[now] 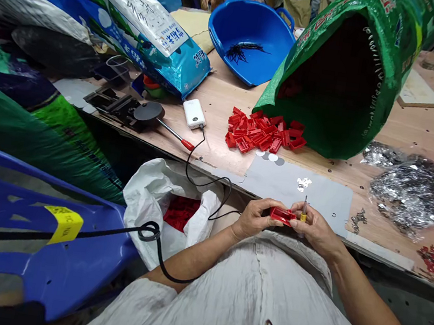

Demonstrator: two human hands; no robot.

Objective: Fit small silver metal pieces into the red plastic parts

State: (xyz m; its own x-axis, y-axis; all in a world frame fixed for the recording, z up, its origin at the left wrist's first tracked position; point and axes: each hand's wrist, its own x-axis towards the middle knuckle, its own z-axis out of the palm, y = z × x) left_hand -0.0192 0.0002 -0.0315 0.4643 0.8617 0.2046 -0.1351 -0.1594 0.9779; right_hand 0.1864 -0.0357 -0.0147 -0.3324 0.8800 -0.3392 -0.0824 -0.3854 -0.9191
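Observation:
In front of my body, just off the table edge, my left hand (258, 218) pinches a red plastic housing (282, 216) with an open hollow side. My right hand (316, 229) is closed around a small pointed tool (304, 211), its metal tip upward and a yellow band below. The right fingertips also meet the right end of the housing. A grey mat (279, 180) lies just beyond my hands, bearing a little pile of silvery metal pieces (303, 184). Behind the mat, a heap of similar red housings (264, 131) spills from a green sack (316, 123).
At left are a white power bank (194, 113) with a black cable and a metal device with a red-tipped lever (172, 133). A blue basin (256, 32) holds dark thin pieces. Bagged metal parts (414, 189) lie right. A white sack (155, 191) hangs below the edge. Another person sits opposite.

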